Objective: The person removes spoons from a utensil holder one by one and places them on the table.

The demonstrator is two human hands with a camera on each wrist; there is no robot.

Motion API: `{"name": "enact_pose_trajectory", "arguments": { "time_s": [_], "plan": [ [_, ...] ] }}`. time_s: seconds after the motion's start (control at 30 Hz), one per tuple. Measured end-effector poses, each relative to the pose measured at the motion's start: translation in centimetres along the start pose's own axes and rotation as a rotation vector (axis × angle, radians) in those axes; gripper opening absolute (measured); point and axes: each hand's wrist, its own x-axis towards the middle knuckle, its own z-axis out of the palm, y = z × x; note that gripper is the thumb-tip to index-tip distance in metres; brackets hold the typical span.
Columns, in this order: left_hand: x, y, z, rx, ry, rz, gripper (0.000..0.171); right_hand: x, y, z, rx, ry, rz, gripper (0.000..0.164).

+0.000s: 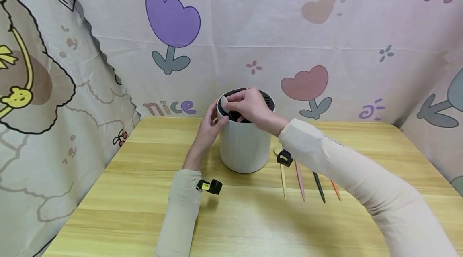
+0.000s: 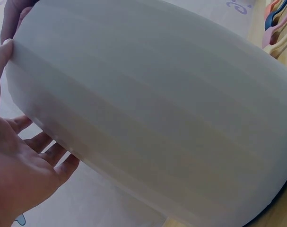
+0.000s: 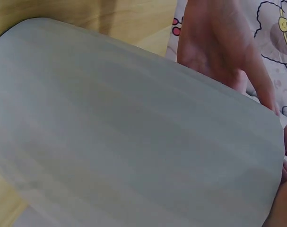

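A white ribbed canister (image 1: pixel 246 148) with a black slotted top (image 1: pixel 267 98) stands upright on the table. My left hand (image 1: pixel 209 126) holds its left side, thumb at the rim and fingers along the wall; the left wrist view shows these fingers (image 2: pixel 65 165) against the side. Over the top, my right hand (image 1: pixel 251 104) pinches a flat, rounded light-grey piece (image 1: pixel 225 104) between thumb and fingers, near the left of the rim. That piece's lower part is hidden. In the right wrist view the canister wall (image 3: pixel 134 123) covers most of the picture, with my right hand at the lower right edge.
Right of the canister, partly beneath my right sleeve, lie several slim-handled utensils: pale yellow (image 1: pixel 283 180), pink (image 1: pixel 299 180), dark (image 1: pixel 319 186) and orange (image 1: pixel 336 190). A printed cloth (image 1: pixel 231 28) hangs behind the wooden table (image 1: pixel 119 200) and at its sides.
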Motion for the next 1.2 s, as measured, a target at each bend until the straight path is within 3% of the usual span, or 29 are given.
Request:
{"name": "enact_pose_trajectory", "arguments": {
  "time_s": [0.33,0.7,0.97,1.2],
  "plan": [
    [0.0,-0.1,0.0,-0.003,-0.004,-0.009,0.072,0.1,0.0,-0.7,-0.029,0.008,0.016,0.027],
    [-0.1,-0.2,0.1,0.000,0.011,-0.017,0.072,-0.2,1.2,-2.6,-0.161,0.013,-0.098,0.027],
    [-0.1,-0.1,0.0,0.004,0.022,0.000,0.074,-0.6,2.1,-3.8,-0.117,-0.001,-0.109,0.022],
    [-0.1,-0.2,0.1,0.013,0.012,-0.027,0.074,-0.8,2.2,-4.4,-0.089,0.009,-0.125,0.024]
  ]
}}
